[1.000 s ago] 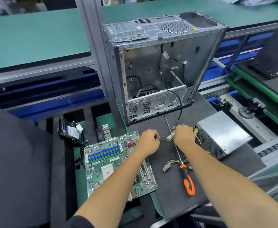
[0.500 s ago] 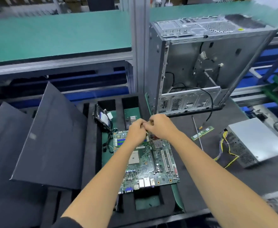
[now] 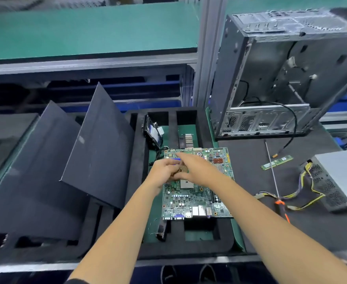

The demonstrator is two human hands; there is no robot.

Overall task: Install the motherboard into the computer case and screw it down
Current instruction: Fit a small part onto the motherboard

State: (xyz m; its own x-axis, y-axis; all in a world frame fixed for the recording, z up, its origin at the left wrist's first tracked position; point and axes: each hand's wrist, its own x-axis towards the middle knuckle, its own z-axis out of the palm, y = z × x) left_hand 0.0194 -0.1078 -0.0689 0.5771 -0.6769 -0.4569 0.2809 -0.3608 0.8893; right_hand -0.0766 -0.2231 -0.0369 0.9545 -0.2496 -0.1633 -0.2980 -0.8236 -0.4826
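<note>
I have both forearms reaching forward from the bottom edge, converging over the motherboard [image 3: 197,193]. My left hand [image 3: 164,171] sits with its fingers curled inward over the board's upper left part, and they seem to pinch a small brownish square part [image 3: 183,170], though the blur keeps me from being sure what it is. My right hand [image 3: 197,171] crosses in from the right with its fingers stretched fairly straight toward the board's far left corner, lying partly over the left hand; I cannot tell whether it has hold of anything. The motherboard lies flat directly under both hands, on a green mat in a black foam tray [image 3: 135,181], its port edge toward me. The computer case [image 3: 271,83] stands upright beyond and to the right of my right hand, open side facing me, well apart from the board and cut off at the right edge. Right of my right forearm a long screwdriver [image 3: 273,177] lies on the dark surface [image 3: 250,160], with a memory stick [image 3: 277,162] just beside its shaft and a power supply [image 3: 338,177] with yellow and black cables farther right. Left of my left hand two dark foam sheets [image 3: 98,144] lean tilted. Beyond my hands a hard drive [image 3: 153,131] stands in a tray slot.
</note>
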